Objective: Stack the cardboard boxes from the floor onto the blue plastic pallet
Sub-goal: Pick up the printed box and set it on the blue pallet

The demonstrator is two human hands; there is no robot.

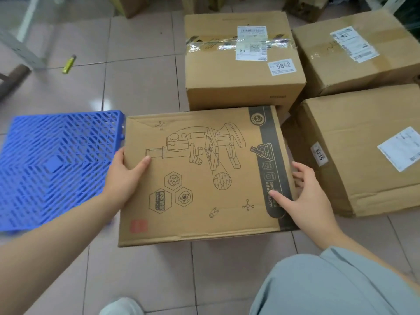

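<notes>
A flat cardboard box printed with a microscope drawing (200, 178) lies in front of me, its left edge beside the blue plastic pallet (52, 169) on the floor. My left hand (123, 176) grips the box's left edge, thumb on top. On the right edge my right hand (304, 196) rests with the thumb on the dark printed strip and the fingers spread along the side. Three more cardboard boxes stand on the floor: one with the label 5842 (243, 62) behind, one at the far right back (354, 51), one labelled 6215 (368, 151) on the right.
The floor is pinkish tile (141, 64). A small yellow-green object (68, 63) lies at the back left near a white frame leg (20, 44). More boxes line the far edge. My knee in grey fabric (329, 285) is at the bottom right.
</notes>
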